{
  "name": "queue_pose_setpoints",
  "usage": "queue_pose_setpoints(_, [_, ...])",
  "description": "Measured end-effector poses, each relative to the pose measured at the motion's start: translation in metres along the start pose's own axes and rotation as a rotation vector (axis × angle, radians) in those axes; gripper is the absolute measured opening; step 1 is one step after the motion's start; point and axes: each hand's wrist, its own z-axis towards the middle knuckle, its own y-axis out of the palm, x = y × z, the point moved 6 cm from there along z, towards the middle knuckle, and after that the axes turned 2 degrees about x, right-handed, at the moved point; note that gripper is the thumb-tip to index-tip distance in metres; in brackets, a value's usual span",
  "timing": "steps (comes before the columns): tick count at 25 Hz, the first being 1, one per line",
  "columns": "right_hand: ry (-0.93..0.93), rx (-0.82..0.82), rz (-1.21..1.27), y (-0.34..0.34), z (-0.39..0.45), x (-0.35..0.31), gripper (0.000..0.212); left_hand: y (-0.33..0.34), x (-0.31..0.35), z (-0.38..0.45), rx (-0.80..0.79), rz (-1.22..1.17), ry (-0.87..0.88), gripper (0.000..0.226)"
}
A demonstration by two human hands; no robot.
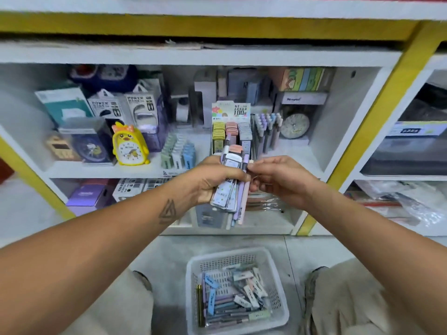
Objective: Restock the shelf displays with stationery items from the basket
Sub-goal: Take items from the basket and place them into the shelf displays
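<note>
While the left hand (212, 180) is wrapped tight around a mixed bundle (233, 187) of pens and flat lead-refill packs, the right hand (278, 180) sits just to the right of that bundle with its fingertips (251, 168) pinching the top end of the outermost pen (244, 197), the pale lilac/peach one on the bundle's right edge. Key relation: the bundle's long axis runs near vertical, tops up toward the shelf, tails down toward the basket (278, 296), so the pinched pen probably has to slide out upward along its own axis, not sideways. Taking the bundle as landmark: the pen display (267, 131) stands above and slightly right of it, so it lies on the right hand's side; the refill display (231, 131) with its yellow, pink and grey rows stands directly above and behind it; the eraser rows (177, 153) are above-left. The basket is straight below on the floor, between the knees, and holds more pens and packs, so my read is that restocking is partway through. Right hand is the nearer one to the pen slots and is the free picker; left is just a holder, fingers fully curled, thumb across the front of the packs. Risk as I see it: pulling one pen drags neighbours loose, since the grip covers only the bundle's middle. Whether the right thumb also touches a second pen, I can't tell.
</note>
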Motion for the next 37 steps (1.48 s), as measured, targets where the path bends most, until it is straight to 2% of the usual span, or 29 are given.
queue_pose_setpoints(4, [-0.177,0.292,0.08,-0.031,0.015,-0.058,0.009,-0.006,0.024,0.019,0.139,-0.06,-0.015,0.022])
queue_pose_setpoints(6, [-0.327,0.425,-0.064,-0.056,0.018,-0.093,0.002,-0.003,0.03,0.03,0.131,-0.093,-0.045,0.014])
queue_pose_setpoints(8, [-0.439,0.511,-0.279,-0.075,0.021,-0.115,0.015,0.0,0.034,0.044,0.117,-0.11,-0.073,0.002])
queue_pose_setpoints(9, [-0.485,0.529,-0.393,-0.08,0.025,-0.121,0.018,0.002,0.036,0.051,0.111,-0.121,-0.082,0.006])
queue_pose_setpoints(13, [-0.565,0.526,-0.735,-0.086,0.039,-0.114,0.012,0.007,0.043,0.071,0.131,-0.172,-0.044,0.004])
queue_pose_setpoints(17, [-0.553,0.461,-0.931,-0.088,0.046,-0.096,0.003,0.005,0.046,0.08,0.157,-0.186,0.001,0.011])
queue_pose_setpoints(23, [-0.577,0.432,-0.99,-0.093,0.051,-0.091,0.006,0.007,0.049,0.086,0.184,-0.203,0.012,0.016])
queue_pose_setpoints(27, [-0.519,0.321,-0.947,-0.093,0.058,-0.086,0.012,0.013,0.047,0.087,0.185,-0.211,0.018,0.017])
queue_pose_setpoints(29, [-0.566,0.352,-0.968,-0.094,0.06,-0.086,0.007,0.015,0.048,0.087,0.179,-0.215,0.022,0.016])
queue_pose_setpoints(31, [-0.642,0.432,-1.144,-0.095,0.061,-0.088,0.013,0.016,0.048,0.087,0.171,-0.224,0.023,0.017])
queue_pose_setpoints(33, [-0.58,0.469,-1.377,-0.093,0.065,-0.086,0.024,0.016,0.049,0.087,0.159,-0.228,0.022,0.017])
queue_pose_setpoints(34, [-0.543,0.489,-1.406,-0.092,0.066,-0.087,0.027,0.015,0.049,0.087,0.15,-0.227,0.023,0.017])
queue_pose_setpoints(35, [-0.538,0.507,-1.355,-0.089,0.066,-0.09,0.028,0.015,0.049,0.086,0.143,-0.225,0.026,0.017])
queue_pose_setpoints(37, [-0.514,0.508,-1.021,-0.08,0.063,-0.096,0.025,0.014,0.05,0.085,0.132,-0.213,0.034,0.018])
